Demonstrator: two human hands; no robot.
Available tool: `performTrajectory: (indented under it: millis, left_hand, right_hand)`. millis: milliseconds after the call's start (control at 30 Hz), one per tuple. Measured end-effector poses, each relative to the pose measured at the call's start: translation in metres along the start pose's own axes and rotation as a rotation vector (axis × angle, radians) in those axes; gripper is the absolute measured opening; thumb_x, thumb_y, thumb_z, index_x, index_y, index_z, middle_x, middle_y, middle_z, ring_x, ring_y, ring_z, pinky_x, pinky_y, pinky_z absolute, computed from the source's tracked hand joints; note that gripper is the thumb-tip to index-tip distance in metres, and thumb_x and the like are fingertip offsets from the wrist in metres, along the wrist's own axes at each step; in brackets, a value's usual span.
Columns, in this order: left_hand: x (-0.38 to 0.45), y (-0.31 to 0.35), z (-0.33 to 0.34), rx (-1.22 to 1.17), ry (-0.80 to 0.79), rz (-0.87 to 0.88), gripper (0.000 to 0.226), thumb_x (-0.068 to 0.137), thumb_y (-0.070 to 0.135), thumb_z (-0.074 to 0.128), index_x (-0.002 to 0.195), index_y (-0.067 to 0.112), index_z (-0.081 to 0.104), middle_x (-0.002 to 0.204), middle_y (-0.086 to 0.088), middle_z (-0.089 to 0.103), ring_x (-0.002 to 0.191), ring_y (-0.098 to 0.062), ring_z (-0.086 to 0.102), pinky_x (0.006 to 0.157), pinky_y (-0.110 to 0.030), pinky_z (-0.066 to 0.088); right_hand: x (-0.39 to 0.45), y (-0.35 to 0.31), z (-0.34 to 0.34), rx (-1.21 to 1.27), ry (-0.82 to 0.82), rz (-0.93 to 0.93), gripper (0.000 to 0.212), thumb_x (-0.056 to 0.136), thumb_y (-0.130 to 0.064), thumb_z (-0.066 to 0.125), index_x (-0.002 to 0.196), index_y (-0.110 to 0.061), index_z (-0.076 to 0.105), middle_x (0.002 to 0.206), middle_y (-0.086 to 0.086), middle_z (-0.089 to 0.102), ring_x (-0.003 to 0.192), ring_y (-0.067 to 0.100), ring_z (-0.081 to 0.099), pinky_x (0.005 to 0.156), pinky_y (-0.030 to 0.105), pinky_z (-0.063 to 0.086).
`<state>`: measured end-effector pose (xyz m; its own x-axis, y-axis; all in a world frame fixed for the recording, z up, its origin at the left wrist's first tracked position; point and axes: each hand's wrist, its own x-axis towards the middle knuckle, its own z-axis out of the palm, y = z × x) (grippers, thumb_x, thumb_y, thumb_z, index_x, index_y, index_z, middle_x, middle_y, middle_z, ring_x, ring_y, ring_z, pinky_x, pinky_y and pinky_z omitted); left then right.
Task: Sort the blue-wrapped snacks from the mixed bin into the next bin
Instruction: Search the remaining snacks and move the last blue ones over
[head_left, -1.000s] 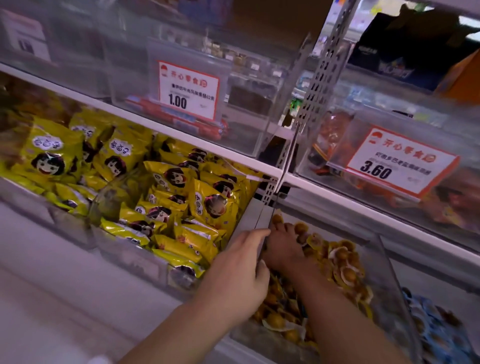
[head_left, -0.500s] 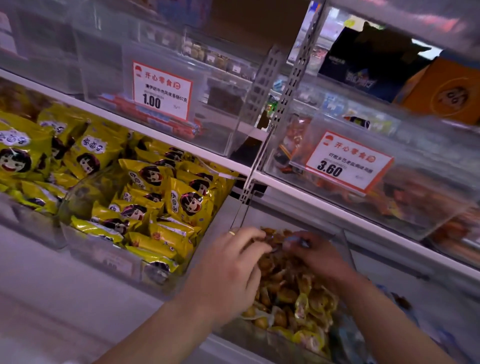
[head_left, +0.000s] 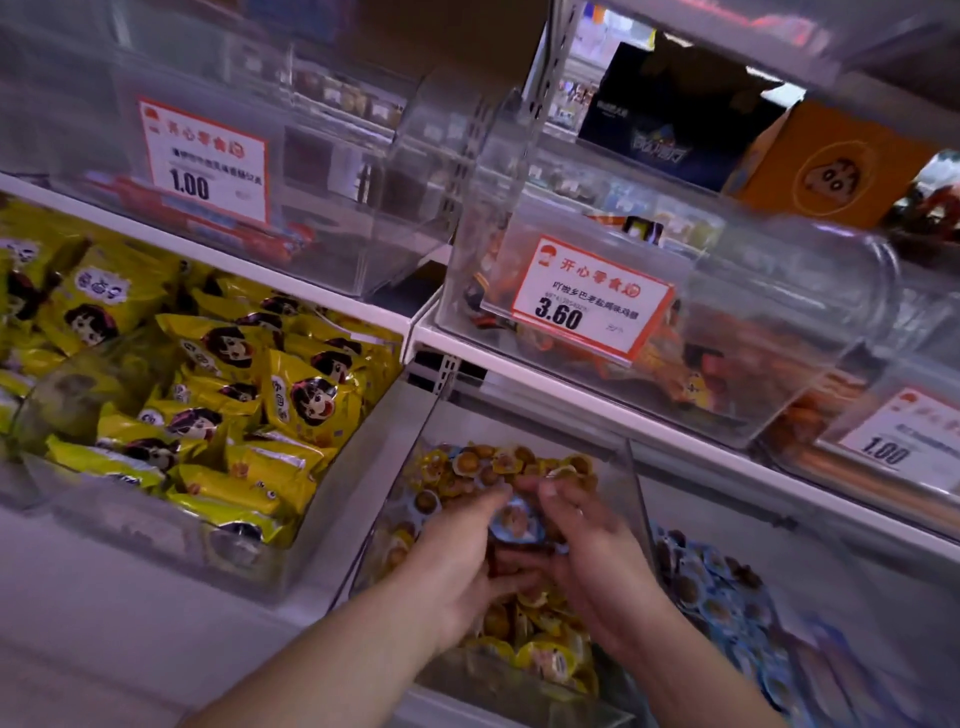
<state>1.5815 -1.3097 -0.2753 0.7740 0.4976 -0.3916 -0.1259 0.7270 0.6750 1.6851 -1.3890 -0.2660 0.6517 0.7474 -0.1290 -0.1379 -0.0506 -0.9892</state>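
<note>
Readable on the red-bordered white price tag (head_left: 592, 299) of the upper clear plastic box (head_left: 779, 322): "3.60"; on a second red-bordered tag (head_left: 205, 161) at upper left, "1.00"; on a third, cut off at the right edge (head_left: 901, 441), "1.00". Smaller print blurred. Yellow cartoon-face snack bags (head_left: 306, 400) heaped at left. Held over the clear mixed bin of small yellow-wrapped round snacks (head_left: 636, 499): one small blue-wrapped round snack (head_left: 514, 519), brown centre showing, pinched between left hand (head_left: 457, 566) and right hand (head_left: 592, 551), fingers of both curled round it. Just right, the neighbouring bin of blue-wrapped snacks (head_left: 717, 587), partly cropped and smeared.
</note>
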Motion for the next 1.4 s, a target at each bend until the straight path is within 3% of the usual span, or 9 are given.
performTrajectory:
  millis: [233,400,567,700,800,1000,1200,1300,1400]
  left_hand:
    - [0.013,-0.006,-0.008,0.126,0.153,0.113,0.035,0.096,-0.005,0.049,0.119,0.017,0.063,0.095,-0.017,0.073,0.080,-0.030,0.071,0.059,-0.035,0.056]
    - [0.009,0.006,-0.014,0.033,0.155,0.059,0.030,0.095,-0.005,0.054,0.117,0.016,0.056,0.097,-0.019,0.065,0.052,-0.025,0.064,0.039,-0.023,0.041]
    - [0.000,0.005,-0.020,0.040,0.214,0.144,0.024,0.097,0.001,0.056,0.118,0.014,0.058,0.091,-0.015,0.066,0.055,-0.022,0.063,0.039,-0.023,0.041]
    - [-0.014,-0.008,-0.017,-0.055,0.154,0.013,0.027,0.098,0.032,0.057,0.104,0.009,0.069,0.087,-0.013,0.074,0.069,-0.025,0.067,0.054,-0.027,0.046]
    - [-0.019,0.000,-0.025,-0.108,0.115,-0.062,0.039,0.090,0.049,0.060,0.093,0.015,0.079,0.096,-0.011,0.077,0.092,-0.028,0.073,0.069,-0.035,0.055]
    - [-0.016,-0.001,-0.028,0.101,0.207,0.111,0.014,0.095,0.024,0.060,0.085,0.017,0.068,0.063,0.001,0.066,0.046,-0.009,0.055,0.038,-0.017,0.032]
    - [-0.026,0.011,-0.035,0.299,0.111,0.129,0.020,0.098,0.032,0.056,0.090,0.021,0.070,0.063,0.001,0.064,0.052,-0.014,0.054,0.042,-0.017,0.030]
    - [-0.040,0.024,-0.039,0.531,0.009,0.243,0.024,0.098,0.039,0.057,0.081,0.029,0.071,0.063,0.004,0.066,0.053,-0.012,0.056,0.042,-0.019,0.038]
    - [-0.046,0.048,-0.053,0.567,0.139,0.445,0.022,0.097,0.032,0.059,0.080,0.023,0.072,0.060,0.002,0.066,0.048,-0.010,0.058,0.042,-0.019,0.042]
  right_hand:
    - [0.001,0.003,-0.008,-0.203,0.060,-0.050,0.026,0.105,-0.024,0.046,0.108,-0.015,0.070,0.101,0.002,0.077,0.095,0.015,0.074,0.061,0.035,0.060]
    - [-0.001,0.004,-0.009,-0.299,0.163,-0.075,0.024,0.105,-0.026,0.046,0.111,-0.019,0.068,0.099,0.002,0.078,0.085,0.015,0.076,0.062,0.038,0.054]
    - [-0.013,0.004,0.000,-0.554,0.291,-0.362,0.023,0.102,-0.036,0.048,0.108,-0.031,0.070,0.090,-0.015,0.076,0.087,0.007,0.072,0.079,0.047,0.058]
    - [-0.035,0.010,0.035,-0.672,-0.019,-0.443,0.056,0.090,-0.076,0.031,0.130,-0.045,0.056,0.127,-0.030,0.061,0.120,-0.014,0.051,0.097,0.009,0.041]
    - [-0.031,0.016,0.050,-0.936,-0.059,-0.479,0.073,0.091,-0.076,0.015,0.129,-0.032,0.060,0.130,-0.016,0.060,0.123,0.000,0.050,0.107,0.024,0.038]
    - [0.025,0.008,0.057,-0.381,0.089,-0.073,0.042,0.104,-0.037,0.044,0.097,-0.010,0.075,0.086,0.007,0.077,0.072,0.012,0.072,0.059,0.017,0.053]
    - [0.104,0.024,0.022,-1.719,-0.231,-0.222,0.053,0.099,-0.039,0.047,0.148,-0.021,0.044,0.148,0.010,0.045,0.131,0.029,0.047,0.105,0.033,0.040]
    - [0.119,0.031,0.022,-1.798,-0.214,-0.263,0.062,0.097,-0.039,0.048,0.154,-0.023,0.032,0.153,0.009,0.041,0.135,0.032,0.040,0.111,0.040,0.036]
    - [0.122,0.031,0.026,-1.759,-0.129,-0.363,0.046,0.093,-0.024,0.052,0.138,-0.019,0.053,0.131,0.011,0.060,0.117,0.030,0.056,0.092,0.035,0.051]
